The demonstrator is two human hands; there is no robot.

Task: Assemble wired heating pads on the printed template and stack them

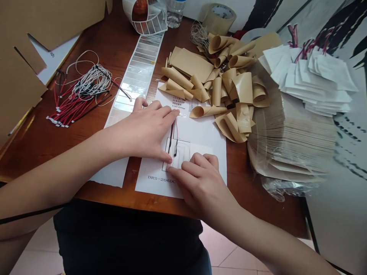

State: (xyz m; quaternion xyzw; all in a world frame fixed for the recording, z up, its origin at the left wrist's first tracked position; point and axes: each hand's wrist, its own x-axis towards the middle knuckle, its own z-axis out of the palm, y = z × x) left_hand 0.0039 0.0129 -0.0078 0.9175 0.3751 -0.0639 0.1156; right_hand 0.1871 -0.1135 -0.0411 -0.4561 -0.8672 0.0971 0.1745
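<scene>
A white printed sheet (151, 185) marked DRS-206DC lies at the table's front edge. On it is a short cable (172, 139) with red and black wires and a white lead curled inside a printed rectangle. My left hand (146, 130) lies open over the sheet, fingertips at the upper end of the wires and thumb down by the rectangle's lower part. My right hand (197, 177) rests on the sheet's lower right, fingers curled, the index fingertip close to my left thumb. Whatever its fingers hold, if anything, is hidden.
Cable bundle (91, 84) and label strip (143, 57) lie left. Rolled brown papers (216, 91) are heaped beyond the sheet. White packets (309, 82) sit on a plastic-wrapped stack (304, 133) at right. Cardboard (46, 30) stands at left; a tape roll (219, 19) is behind.
</scene>
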